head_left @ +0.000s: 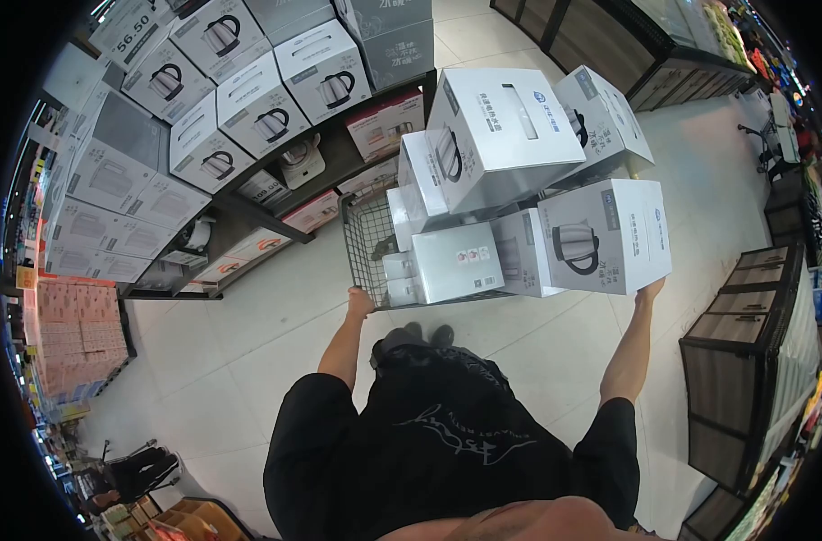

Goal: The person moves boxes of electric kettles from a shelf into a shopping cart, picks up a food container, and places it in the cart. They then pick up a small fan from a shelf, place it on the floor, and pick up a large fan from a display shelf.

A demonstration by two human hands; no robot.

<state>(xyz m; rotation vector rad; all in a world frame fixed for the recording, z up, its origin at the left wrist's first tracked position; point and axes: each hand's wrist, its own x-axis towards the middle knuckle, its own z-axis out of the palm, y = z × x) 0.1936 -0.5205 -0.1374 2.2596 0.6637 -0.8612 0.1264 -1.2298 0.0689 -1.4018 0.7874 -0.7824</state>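
Closed on the cart rim (429,304) is the left hand (361,302); the right hand (649,290) touches a kettle box (600,238), its grip unclear.

The price sign (129,34) reads "56.50"; the shelf tag (265,187), seen dimly, seems to read "109.00".

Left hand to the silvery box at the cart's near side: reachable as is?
Likely yes: the left hand is at the cart's near corner, and the silvery box's upper face looks mostly uncovered. Small white packages partly intervene.
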